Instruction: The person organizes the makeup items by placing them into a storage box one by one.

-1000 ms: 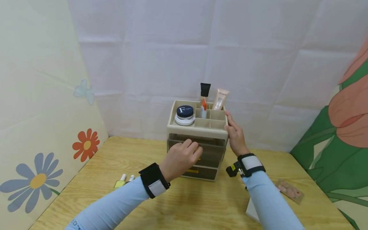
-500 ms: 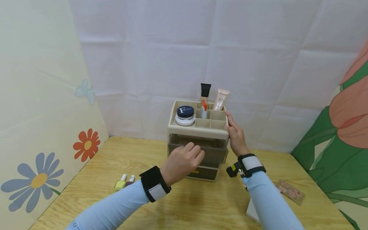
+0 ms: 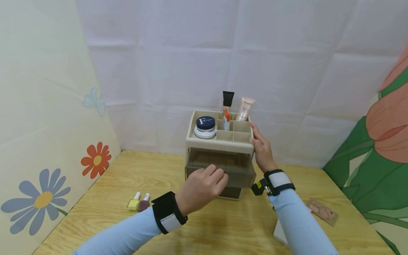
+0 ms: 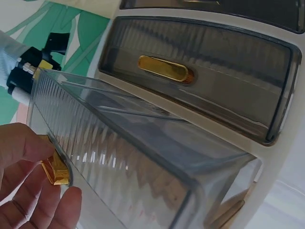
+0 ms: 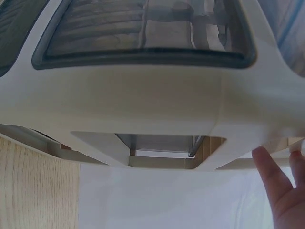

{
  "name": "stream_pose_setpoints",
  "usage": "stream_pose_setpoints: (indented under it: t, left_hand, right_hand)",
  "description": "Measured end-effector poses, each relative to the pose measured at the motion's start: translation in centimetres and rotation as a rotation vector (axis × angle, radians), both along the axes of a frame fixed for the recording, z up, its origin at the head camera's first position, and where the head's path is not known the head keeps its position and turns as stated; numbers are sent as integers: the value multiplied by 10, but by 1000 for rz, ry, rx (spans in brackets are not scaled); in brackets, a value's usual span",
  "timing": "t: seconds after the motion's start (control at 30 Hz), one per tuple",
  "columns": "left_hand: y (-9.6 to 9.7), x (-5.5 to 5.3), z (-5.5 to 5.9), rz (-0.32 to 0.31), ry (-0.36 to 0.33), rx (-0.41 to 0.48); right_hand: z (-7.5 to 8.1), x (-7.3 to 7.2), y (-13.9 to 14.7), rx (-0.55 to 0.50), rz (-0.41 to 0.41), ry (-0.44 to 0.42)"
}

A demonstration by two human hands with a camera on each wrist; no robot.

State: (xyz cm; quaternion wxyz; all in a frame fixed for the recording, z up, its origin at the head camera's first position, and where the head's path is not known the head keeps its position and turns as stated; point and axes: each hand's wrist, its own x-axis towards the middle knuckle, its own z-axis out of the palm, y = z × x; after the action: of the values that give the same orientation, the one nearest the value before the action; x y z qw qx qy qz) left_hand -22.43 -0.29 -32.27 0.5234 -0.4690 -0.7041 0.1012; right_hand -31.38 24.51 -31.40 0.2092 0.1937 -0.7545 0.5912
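A cream cosmetics organizer [image 3: 220, 145] with smoky clear drawers stands on the table. My left hand [image 3: 201, 187] pinches the gold handle [image 4: 59, 169] of its upper drawer [image 3: 239, 177], between thumb and fingers. That drawer is pulled partway out, and no contents show inside. Below it, another drawer [image 3: 231, 193] sits closed. My right hand [image 3: 262, 153] rests against the organizer's right side near the top, its fingers extended along the wall. On top are a dark-lidded round jar [image 3: 205, 126], a black-capped tube [image 3: 228, 98], a pink tube [image 3: 245, 109] and a small orange-and-pale item [image 3: 226, 120].
Two nail polish bottles, one yellow [image 3: 133, 204] and one dark purple [image 3: 144, 204], stand at the left. A pinkish flat case [image 3: 322, 211] and a white box [image 3: 279, 233], partly hidden by my right sleeve, lie at the right. A white cloth [image 3: 172, 78] hangs behind.
My left hand has moved down and toward me, drawing the upper drawer farther out. The right hand has stayed at the organizer's side. The purple bottle has come into fuller view.
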Motion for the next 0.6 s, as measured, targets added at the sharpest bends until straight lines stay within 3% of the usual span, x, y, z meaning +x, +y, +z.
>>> stream_pose_setpoints:
  t: [0.6]
  left_hand:
    - [-3,16,-1,-48,28,13]
  right_hand:
    - [2,-1,-1,-8,-15,-25]
